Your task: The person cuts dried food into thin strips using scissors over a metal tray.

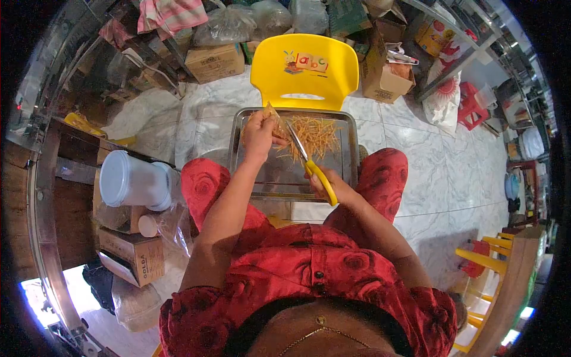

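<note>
One necklace [322, 321]; right grip [329, 184] holding one pair scissors [307, 158]; left grip [260, 135] pinching tan material [270, 110]; one tray [278, 179].

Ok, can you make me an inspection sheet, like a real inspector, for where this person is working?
Surface: metal tray between the knees, partly covered; what holds it up is hard to see.
Job's things: thin brownish strips heaped loosely on the tray; scissors with yellow handles.
Clutter: white bucket to the left; cardboard box and plastic bags beyond the tray.
Hands: left hand pinches a brownish piece; right hand grips the scissors.
Cables: nothing clearly seen; the dim edges are hard to read.
Surroundings: yellow chair back with an "abc" picture; marble-patterned floor; red stool at the far right.
</note>
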